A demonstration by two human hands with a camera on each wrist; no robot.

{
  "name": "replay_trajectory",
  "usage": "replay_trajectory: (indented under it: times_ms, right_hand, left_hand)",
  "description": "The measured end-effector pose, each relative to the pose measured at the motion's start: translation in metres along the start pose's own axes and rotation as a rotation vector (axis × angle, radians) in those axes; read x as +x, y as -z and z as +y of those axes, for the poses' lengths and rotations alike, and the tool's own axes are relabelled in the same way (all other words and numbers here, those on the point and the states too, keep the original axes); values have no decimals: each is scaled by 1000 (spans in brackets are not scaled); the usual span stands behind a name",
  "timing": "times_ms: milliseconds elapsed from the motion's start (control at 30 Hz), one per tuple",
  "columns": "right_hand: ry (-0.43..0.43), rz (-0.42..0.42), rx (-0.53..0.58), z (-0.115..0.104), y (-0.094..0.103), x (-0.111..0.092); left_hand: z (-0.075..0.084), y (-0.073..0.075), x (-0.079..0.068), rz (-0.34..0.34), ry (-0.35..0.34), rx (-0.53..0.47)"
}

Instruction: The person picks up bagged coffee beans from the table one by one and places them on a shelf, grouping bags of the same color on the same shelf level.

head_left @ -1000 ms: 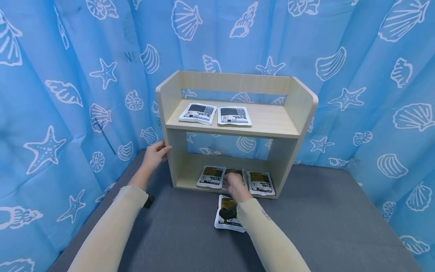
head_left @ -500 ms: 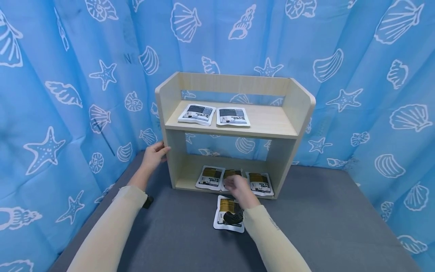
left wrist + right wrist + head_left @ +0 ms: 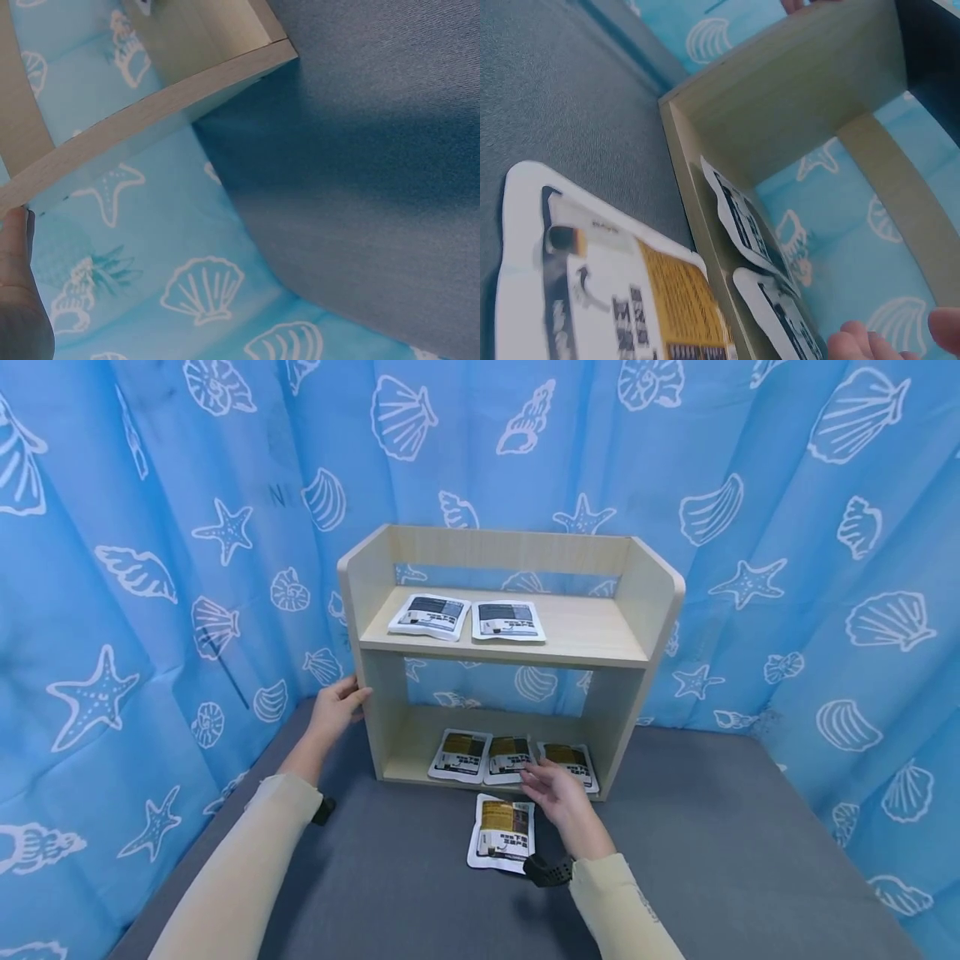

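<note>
My left hand (image 3: 333, 710) rests against the outer left side of a pale wooden shelf (image 3: 585, 647), its thumb touching the front edge; the left wrist view shows that thumb (image 3: 15, 262). My right hand (image 3: 558, 797) hovers at the lower tier's front edge with loosely bent fingers, holding nothing. Beside its fingertips lies the middle white pouch (image 3: 508, 756), between a left pouch (image 3: 456, 756) and a right pouch (image 3: 567, 757) partly covered by the hand. All have brown-and-white labels. One more pouch (image 3: 502, 833) lies on the grey tabletop in front of the shelf.
On the upper tier lie two white pouches with dark labels, a left one (image 3: 429, 614) and a right one (image 3: 507, 620). A blue shell-print curtain (image 3: 802, 543) hangs close behind the shelf and along both sides of the grey table (image 3: 697, 852).
My right hand has let go of the middle pouch on the lower tier and moved right and toward me, uncovering it. The left hand stays against the shelf's side.
</note>
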State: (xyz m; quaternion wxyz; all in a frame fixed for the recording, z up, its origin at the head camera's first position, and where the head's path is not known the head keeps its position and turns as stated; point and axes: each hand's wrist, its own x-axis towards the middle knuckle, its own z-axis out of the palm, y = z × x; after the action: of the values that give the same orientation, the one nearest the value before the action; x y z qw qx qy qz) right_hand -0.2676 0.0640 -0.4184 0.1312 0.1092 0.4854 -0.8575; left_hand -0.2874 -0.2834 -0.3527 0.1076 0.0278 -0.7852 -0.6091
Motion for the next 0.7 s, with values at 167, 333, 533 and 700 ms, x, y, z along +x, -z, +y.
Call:
replay_trajectory:
  times_ms: [167,333,533,700]
  right_hand:
    - [15,32,-104,1,15,-10]
    - [-15,61,-144,4,31,-17]
    - [-55,95,-170,13,43,-20]
    - [-90,86,-181,17,52,-22]
  left_hand:
    - [-1,0,0,0,-5,-4]
    - [-1,-1,-1,-4,-7,4]
    - [-1,1,-3,2,16,0]
    - [4,0,-2,-8,6,9]
